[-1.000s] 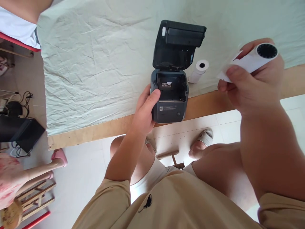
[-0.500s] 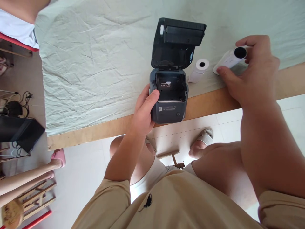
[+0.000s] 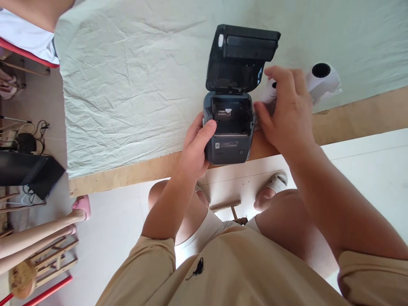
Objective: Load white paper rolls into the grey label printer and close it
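Observation:
My left hand (image 3: pixel 194 148) is closed on the left side of a dark portable label printer (image 3: pixel 228 146), its thumb over the front rim. The printer's lid (image 3: pixel 240 59) stands raised, and its paper bay shows no roll inside. Just right of the printer, my right hand (image 3: pixel 290 108) is around a small white paper roll (image 3: pixel 269 92), thumb and forefinger apart on either side of it. That hand hides much of the roll; whether the fingers touch it is unclear. A larger white roll (image 3: pixel 325 85) with a dark core stands further right, behind the hand.
A wrinkled pale green cloth (image 3: pixel 134 97) covers the table, with a bare wooden edge (image 3: pixel 127 174) at the front. Another person's arm (image 3: pixel 35 12) and legs show at the left, near a wooden stool (image 3: pixel 24 278) and a black box (image 3: pixel 41 176) with cables.
My right hand has let go of the larger roll and moved left to the small roll. The larger roll now stands more upright. My left hand still holds the printer.

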